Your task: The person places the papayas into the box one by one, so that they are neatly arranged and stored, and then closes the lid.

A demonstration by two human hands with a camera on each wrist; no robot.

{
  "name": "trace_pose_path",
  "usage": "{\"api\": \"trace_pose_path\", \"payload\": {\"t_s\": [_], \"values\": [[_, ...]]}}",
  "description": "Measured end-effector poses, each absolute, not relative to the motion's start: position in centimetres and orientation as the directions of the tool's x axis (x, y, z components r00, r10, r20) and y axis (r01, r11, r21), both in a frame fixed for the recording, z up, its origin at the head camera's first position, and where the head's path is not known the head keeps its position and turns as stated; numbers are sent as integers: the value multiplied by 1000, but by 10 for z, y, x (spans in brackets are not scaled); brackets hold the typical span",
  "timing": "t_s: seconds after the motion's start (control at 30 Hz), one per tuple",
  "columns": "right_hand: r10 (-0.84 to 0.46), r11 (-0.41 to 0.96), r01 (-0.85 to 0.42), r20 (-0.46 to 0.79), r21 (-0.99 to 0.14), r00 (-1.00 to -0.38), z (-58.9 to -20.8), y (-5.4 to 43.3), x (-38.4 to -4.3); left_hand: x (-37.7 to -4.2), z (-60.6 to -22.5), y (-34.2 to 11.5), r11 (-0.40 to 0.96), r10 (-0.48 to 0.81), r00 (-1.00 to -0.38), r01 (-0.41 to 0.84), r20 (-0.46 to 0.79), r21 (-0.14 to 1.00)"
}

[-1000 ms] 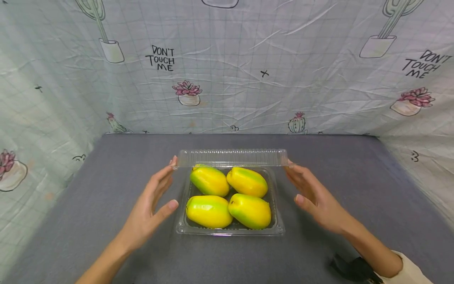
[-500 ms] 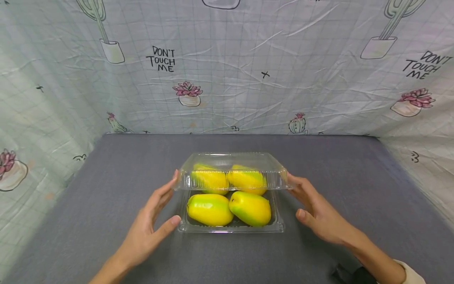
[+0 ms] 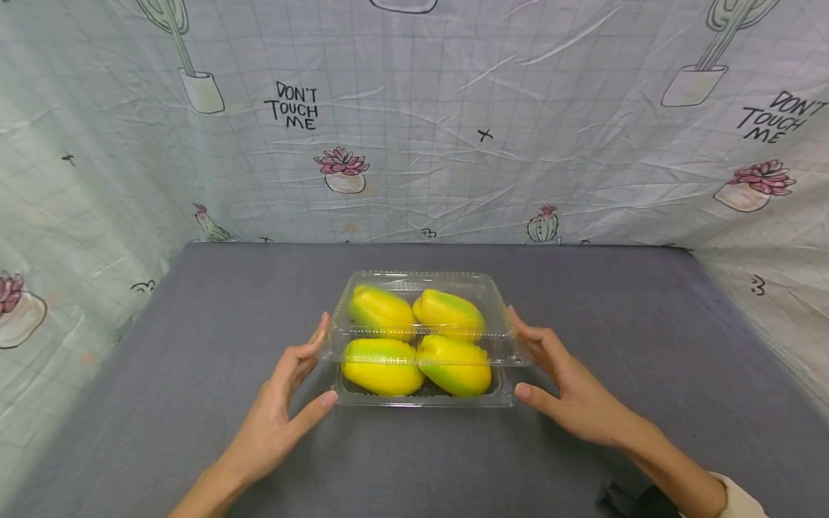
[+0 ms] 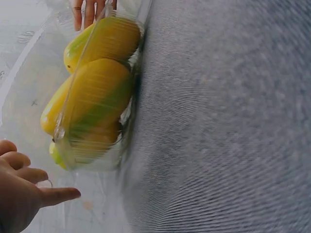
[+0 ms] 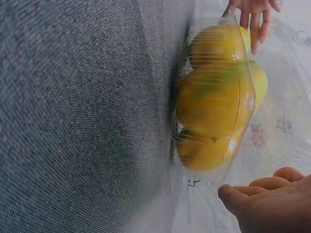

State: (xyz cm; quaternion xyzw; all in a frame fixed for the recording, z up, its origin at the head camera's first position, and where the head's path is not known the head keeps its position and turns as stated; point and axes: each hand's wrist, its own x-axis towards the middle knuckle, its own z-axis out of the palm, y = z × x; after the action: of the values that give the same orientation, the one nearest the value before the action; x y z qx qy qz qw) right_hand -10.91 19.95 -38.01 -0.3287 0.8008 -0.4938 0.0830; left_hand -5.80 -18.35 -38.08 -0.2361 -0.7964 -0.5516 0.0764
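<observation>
A clear plastic clamshell box (image 3: 424, 403) rests in the middle of the table, with several yellow-green mangoes (image 3: 383, 368) in its base. Its hinged lid (image 3: 421, 279) hangs tilted over them, its front edge still above the base rim. At the lid's left side, my left hand (image 3: 275, 417) touches the edge with extended fingers, thumb spread near the front left corner. My right hand (image 3: 573, 396) does likewise on the right, thumb pointing at the front right corner. In the left wrist view, a gap shows between lid and base beside the mangoes (image 4: 95, 97).
A dark grey cloth (image 3: 227, 309) covers the table. Behind it and along both sides hangs a pale printed curtain (image 3: 414, 180). Beside my right forearm lies a black object (image 3: 631, 500), partly cut off by the frame's bottom edge.
The lid has swung down and toward me, now covering most of the mangoes. Both hands have followed it, and the right thumb has come in closer to the box.
</observation>
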Motion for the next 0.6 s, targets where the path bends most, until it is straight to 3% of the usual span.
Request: {"api": "trace_pose_path", "payload": {"t_s": [0.37,0.6], "values": [[-607,314,-435,174,-844,-775,-386,196,-112,-61,-390,-183,321,236,-923,370,305,872],[-584,350,-388,125,-853,-802,-392,196,-111,-60,-394,-182,276,198,-957,261,212,925]]}}
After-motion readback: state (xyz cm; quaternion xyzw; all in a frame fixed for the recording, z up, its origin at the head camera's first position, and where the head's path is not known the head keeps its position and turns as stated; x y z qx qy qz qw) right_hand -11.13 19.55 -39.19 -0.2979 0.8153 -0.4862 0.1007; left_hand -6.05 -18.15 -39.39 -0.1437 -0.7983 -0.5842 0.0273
